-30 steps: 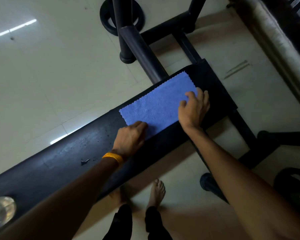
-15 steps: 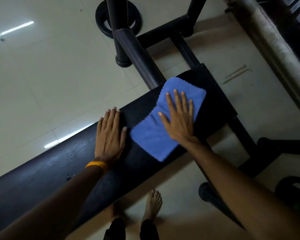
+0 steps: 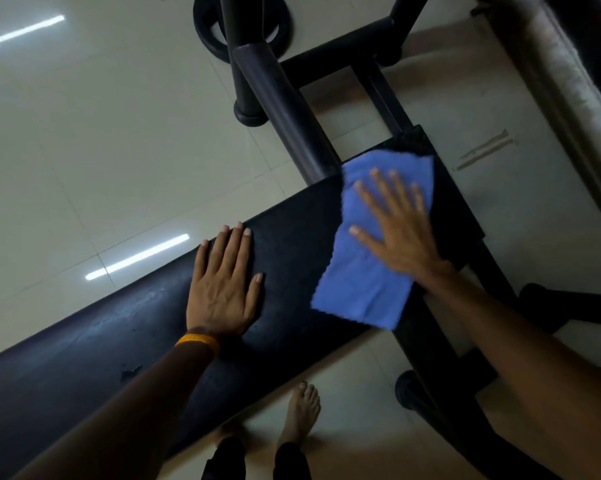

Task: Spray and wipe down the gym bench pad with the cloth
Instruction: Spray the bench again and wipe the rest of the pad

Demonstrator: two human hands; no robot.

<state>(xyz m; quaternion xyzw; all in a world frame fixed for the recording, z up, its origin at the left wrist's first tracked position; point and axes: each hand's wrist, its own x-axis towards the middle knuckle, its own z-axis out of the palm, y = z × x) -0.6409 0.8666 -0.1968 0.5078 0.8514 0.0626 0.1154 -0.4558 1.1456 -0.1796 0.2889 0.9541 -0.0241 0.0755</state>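
The black bench pad (image 3: pixel 126 334) runs from the lower left up to the right. A blue cloth (image 3: pixel 365 282) lies near its right end, its near corner hanging over the front edge. My right hand (image 3: pixel 398 230) presses flat on the cloth, fingers spread. Left of the cloth, my left hand (image 3: pixel 223 282) rests flat on the bare pad with a yellow band at the wrist. No spray bottle is in view.
A thick black upright post (image 3: pixel 285 109) rises just behind the pad beside the cloth. Black frame bars (image 3: pixel 340 53) and a weight plate (image 3: pixel 278 26) lie on the pale tiled floor beyond. Another bench edge (image 3: pixel 555 74) runs along the right. My bare foot (image 3: pixel 302 410) stands under the pad.
My left hand let go of the cloth and settled flat on the pad. My right hand spread open on the cloth and pushed it toward the pad's right end, turning it.
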